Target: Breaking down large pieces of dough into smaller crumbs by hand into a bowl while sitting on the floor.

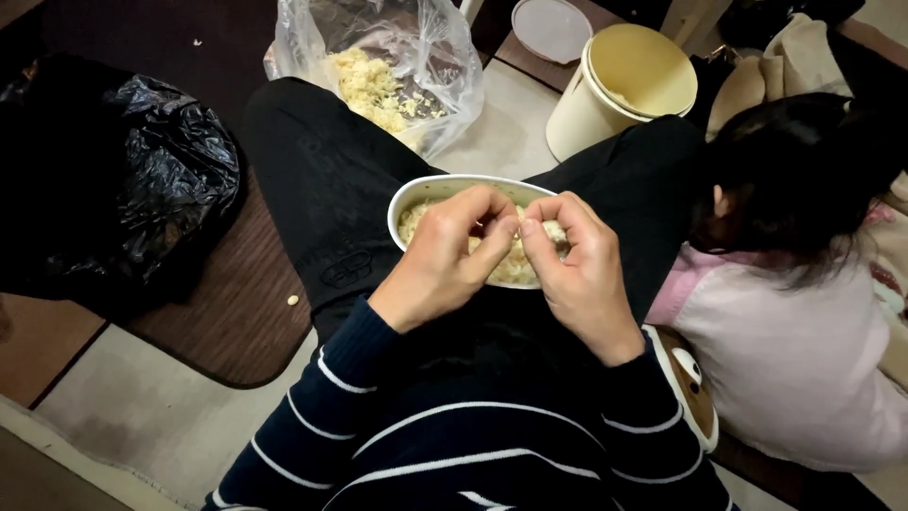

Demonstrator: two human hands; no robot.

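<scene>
The floor bears a brown mat, black bag, clear bag and perhaps the cream tub.

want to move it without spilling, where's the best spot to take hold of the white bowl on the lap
Probably the white bowl by its bare left rim, coming from the left. Both the left hand and right hand cover the near side, and it is full of pale pieces.

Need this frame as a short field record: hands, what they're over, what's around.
left hand: fingertips pinched together over the bowl, item too small to tell
right hand: fingertips meeting the left's
bowl: white, on the lap, holds pale small pieces
clear bag: beyond the knees, holds pale scraps
tub: cream, open, lid lying behind it
black bag: left, on floor
other person: right, pink top
</scene>
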